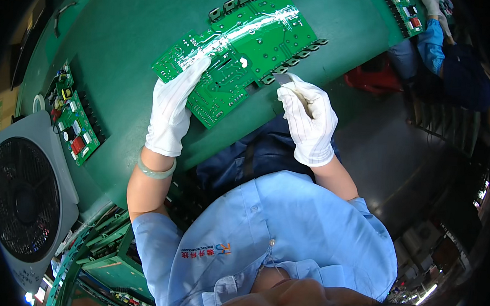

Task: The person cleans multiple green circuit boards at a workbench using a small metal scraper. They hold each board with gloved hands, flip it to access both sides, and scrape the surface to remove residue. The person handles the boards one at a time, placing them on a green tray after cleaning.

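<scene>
A large green circuit board (240, 45) is held tilted over the green table, solder side up, with a glossy white streak across it. Black tabbed parts stick out along two of its edges. My left hand (172, 113), in a white striped glove, grips the board's left side, its fingers reaching onto the face. Close to the board's near right edge, my right hand (309, 120), gloved too, pinches a small flat grey piece (282, 78). That piece lies just off the black tabs; its far end is covered by the fingers.
More circuit boards (79, 127) lie on the green table (134, 42) at the left, beside a grey box fan (25, 197). Another board (403, 14) sits at the far right, near a co-worker's blue sleeve (431, 45). A red stool (371, 76) stands beyond the table edge; green racks (114, 262) are lower left.
</scene>
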Demonstrator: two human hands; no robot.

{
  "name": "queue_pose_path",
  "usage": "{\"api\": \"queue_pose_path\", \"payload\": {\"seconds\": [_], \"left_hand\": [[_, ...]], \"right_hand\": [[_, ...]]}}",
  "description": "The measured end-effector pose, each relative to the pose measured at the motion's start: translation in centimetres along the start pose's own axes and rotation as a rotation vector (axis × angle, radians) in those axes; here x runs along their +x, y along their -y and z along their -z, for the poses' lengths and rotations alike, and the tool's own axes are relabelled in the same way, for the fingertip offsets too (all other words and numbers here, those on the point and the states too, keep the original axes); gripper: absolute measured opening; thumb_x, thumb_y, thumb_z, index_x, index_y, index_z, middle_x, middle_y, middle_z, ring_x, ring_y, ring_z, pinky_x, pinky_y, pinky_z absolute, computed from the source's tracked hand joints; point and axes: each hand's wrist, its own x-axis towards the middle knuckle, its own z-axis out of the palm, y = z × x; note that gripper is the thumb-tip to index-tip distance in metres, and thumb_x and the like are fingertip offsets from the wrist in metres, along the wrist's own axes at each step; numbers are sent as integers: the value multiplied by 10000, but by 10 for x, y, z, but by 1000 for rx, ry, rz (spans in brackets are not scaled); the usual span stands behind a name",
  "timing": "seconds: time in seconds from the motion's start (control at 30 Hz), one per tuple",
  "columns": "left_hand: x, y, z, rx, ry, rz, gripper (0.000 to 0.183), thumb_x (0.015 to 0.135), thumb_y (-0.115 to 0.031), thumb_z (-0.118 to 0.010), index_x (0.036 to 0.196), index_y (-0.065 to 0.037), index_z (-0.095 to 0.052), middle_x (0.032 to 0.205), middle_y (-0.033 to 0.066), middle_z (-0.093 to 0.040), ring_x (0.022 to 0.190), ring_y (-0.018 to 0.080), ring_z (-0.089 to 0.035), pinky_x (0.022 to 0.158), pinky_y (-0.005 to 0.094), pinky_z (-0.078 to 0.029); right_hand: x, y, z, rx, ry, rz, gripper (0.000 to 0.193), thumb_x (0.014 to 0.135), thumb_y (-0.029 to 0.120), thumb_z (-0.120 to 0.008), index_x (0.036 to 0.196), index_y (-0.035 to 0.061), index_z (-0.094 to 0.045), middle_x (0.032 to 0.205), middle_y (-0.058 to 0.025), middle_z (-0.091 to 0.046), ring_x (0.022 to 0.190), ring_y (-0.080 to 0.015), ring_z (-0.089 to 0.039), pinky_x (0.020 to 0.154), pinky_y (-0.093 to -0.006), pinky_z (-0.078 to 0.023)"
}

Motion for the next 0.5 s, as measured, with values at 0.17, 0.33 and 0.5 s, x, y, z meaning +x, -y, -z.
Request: {"api": "queue_pose_path", "payload": {"seconds": [0.17, 0.33, 0.5], "left_hand": [[-1, -3, -2, -197, -28, 105, 335, 937, -43, -492, 1234, -51, -647, 1264, 99, -640, 1167, 252, -600, 1011, 341, -443], [0, -5, -3, -281, -30, 121, 331, 938, -43, -500, 1235, -51, -646, 1267, 96, -637, 1161, 249, -602, 1007, 340, -451], [1, -4, -1, -123, -11, 60, 353, 911, -29, -516, 1241, -54, -640, 1261, 94, -642, 1158, 262, -607, 1009, 345, -448]], "right_hand": [[1, 3, 1, -3, 9, 12, 166, 848, -22, -696, 1000, -27, -632, 970, -148, -692, 859, -216, -710, 718, -290, -564], [0, 2, 2, -6, 22, 14, 174, 848, -19, -696, 1008, -28, -628, 971, -152, -694, 839, -220, -710, 704, -290, -562], [3, 4, 5, -44, 32, 12, 178, 853, -22, -688, 1019, -30, -625, 984, -162, -695, 822, -211, -708, 702, -288, -563]]}}
